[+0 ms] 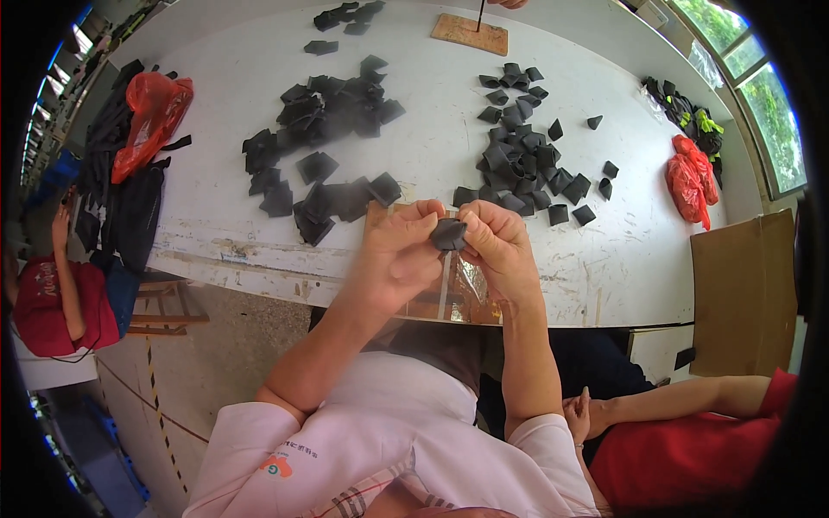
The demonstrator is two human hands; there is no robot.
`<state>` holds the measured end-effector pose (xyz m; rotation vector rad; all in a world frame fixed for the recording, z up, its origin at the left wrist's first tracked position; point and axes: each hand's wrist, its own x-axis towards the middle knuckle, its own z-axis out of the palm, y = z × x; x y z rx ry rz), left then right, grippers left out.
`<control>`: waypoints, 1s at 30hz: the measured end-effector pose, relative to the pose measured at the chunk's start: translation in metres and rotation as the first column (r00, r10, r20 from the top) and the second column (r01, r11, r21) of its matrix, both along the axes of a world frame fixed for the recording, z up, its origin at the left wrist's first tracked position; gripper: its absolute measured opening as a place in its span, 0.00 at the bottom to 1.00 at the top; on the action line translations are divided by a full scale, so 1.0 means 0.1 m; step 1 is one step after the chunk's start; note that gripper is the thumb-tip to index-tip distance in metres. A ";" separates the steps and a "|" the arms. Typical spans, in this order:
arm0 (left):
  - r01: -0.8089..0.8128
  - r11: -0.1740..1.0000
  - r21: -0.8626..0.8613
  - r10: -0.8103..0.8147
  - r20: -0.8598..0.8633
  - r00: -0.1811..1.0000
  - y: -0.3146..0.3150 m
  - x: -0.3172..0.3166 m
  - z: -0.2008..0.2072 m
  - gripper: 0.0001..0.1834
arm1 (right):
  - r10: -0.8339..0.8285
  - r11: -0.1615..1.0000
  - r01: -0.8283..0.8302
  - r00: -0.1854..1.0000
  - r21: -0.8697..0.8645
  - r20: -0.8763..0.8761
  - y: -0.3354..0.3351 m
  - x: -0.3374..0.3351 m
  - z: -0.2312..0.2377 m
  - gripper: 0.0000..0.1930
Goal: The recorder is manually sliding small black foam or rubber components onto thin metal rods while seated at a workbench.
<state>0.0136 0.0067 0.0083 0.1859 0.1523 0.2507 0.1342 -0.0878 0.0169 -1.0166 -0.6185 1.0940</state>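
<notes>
A small black folded piece of fabric (449, 235) is pinched between my two hands at the table's near edge. The fingertips of my left hand (403, 250) grip its left side, and my right hand (503, 244) grips its right side. Beneath my hands lies a brown board (423, 306) with clear tape or film over it. To the left spreads a loose heap of flat black pieces (332, 108). On the right sits a pile of black pieces folded into small loops (518, 160), several of them scattered apart.
Red plastic bags (147, 121) (691, 181) lie at both sides of the white table (432, 112). A small wooden board (471, 34) with an upright rod stands at the far side, near another person's hand (509, 3). Co-workers in red sit left and right. A cardboard sheet (743, 293) stands at right.
</notes>
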 end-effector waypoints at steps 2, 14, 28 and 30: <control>0.007 0.999 -0.043 -0.005 0.059 0.998 -0.02 0.04 0.04 0.08 | 0.022 1.000 -0.022 1.000 0.017 0.021 0.01 0.03 0.10 0.13; -0.205 -0.091 0.975 0.417 0.224 0.881 0.06 0.03 0.28 0.15 | -0.421 0.905 0.403 0.810 0.136 0.408 -0.14 -0.08 -0.02 0.13; -0.374 0.819 0.436 0.395 0.044 0.918 -0.04 -0.09 0.08 0.05 | -0.454 0.866 0.394 0.366 0.307 0.812 -0.12 -0.25 0.21 0.08; -0.362 0.736 0.572 0.417 0.039 0.908 -0.04 -0.10 0.06 0.04 | -0.447 0.870 0.386 0.356 0.306 0.821 -0.14 -0.24 0.16 0.07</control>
